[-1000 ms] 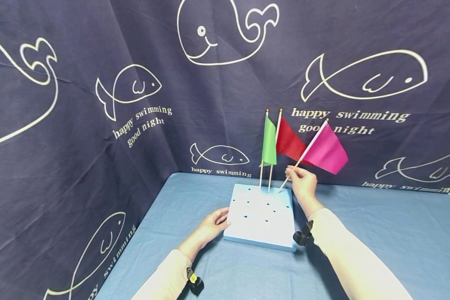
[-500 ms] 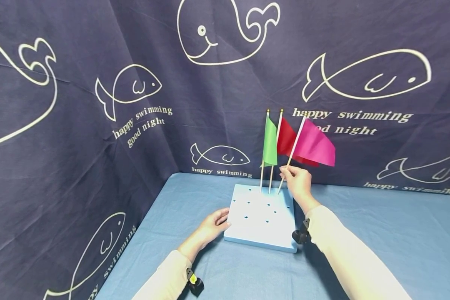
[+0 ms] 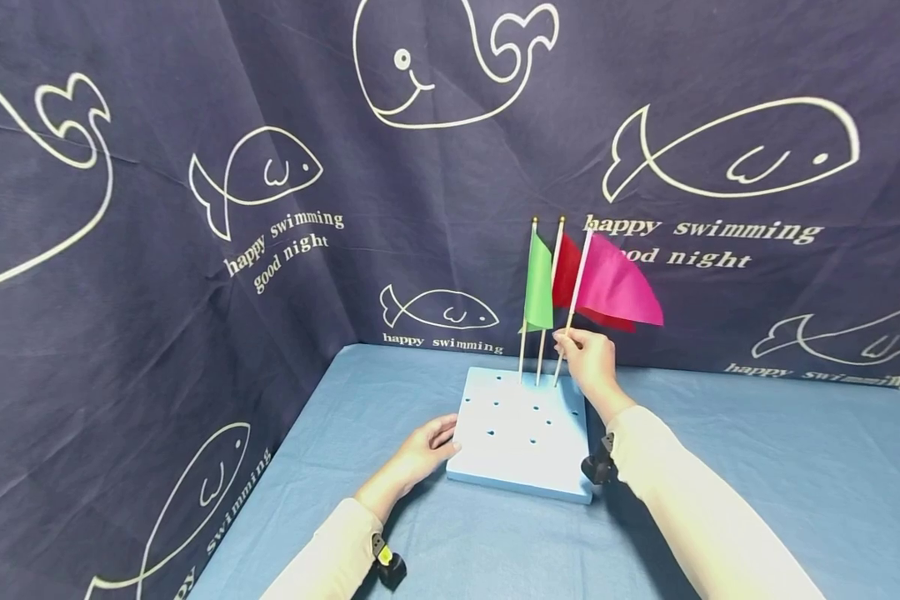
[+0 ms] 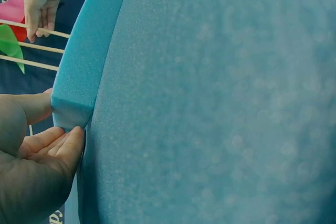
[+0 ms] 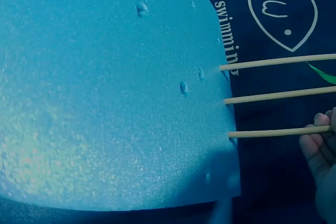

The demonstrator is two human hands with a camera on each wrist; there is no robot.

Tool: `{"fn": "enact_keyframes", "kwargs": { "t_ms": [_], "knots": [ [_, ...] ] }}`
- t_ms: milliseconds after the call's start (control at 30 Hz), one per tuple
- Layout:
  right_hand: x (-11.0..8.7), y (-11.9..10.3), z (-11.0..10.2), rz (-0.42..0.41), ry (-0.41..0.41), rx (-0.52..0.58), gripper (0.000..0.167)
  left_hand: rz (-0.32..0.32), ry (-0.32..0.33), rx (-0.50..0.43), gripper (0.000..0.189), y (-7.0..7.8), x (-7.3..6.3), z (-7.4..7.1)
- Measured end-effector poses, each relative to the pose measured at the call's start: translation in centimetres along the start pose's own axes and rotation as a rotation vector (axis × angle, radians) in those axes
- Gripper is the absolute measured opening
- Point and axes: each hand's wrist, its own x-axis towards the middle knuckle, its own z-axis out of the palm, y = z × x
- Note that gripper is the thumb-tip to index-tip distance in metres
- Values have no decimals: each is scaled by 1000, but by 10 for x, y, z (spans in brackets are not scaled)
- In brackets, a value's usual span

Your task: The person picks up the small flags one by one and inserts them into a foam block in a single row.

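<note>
My right hand [image 3: 589,362] pinches the wooden stick of a magenta flag [image 3: 617,283], which leans slightly right. The stick's lower end meets the back edge of a light blue foam board [image 3: 517,462], as the right wrist view also shows. Left of it, a green flag [image 3: 540,287] and a red flag [image 3: 566,271] stand in the board, the red one partly covered by the magenta cloth. At the board's left edge, my left hand [image 3: 424,450] grips it; in the left wrist view, thumb and fingers [image 4: 73,148] lie on either side of the edge.
Several small holes dot the board, one being a front hole [image 3: 533,442]. It lies on a blue tablecloth [image 3: 757,467]. Dark fabric [image 3: 435,250] with white fish drawings and lettering rises close behind the flags and along the left.
The magenta flag has swung left from a strong tilt to nearly upright, my right hand moving left with its stick. My left hand has stayed at the board's edge.
</note>
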Motion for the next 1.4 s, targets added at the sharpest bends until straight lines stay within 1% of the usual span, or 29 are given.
{"fn": "enact_keyframes", "kwargs": {
  "t_ms": [300, 433, 633, 833, 1033, 1200, 1400],
  "knots": [
    [4, -1, 2, -41, -29, -37, 18, -5, -6, 2, 52, -1, 1, 1],
    [7, -2, 3, -37, -46, -52, 17, -10, -12, -4, 52, 0, 1, 0],
    [8, -4, 0, -54, -70, -43, 20, -13, -5, -6, 52, 1, 1, -1],
    [5, 1, -3, -26, -82, -37, 27, -14, -1, -1, 52, 1, 1, 0],
    [3, 6, -3, -2, -70, -56, 33, -28, -4, -2, 52, 1, 1, 1],
    [4, 8, -4, -3, -76, -64, 36, -16, -6, -9, 52, 1, 2, 2],
    [3, 11, -8, 22, -66, -55, 40, 0, -22, -23, 52, -1, 6, 5]
  ]
}}
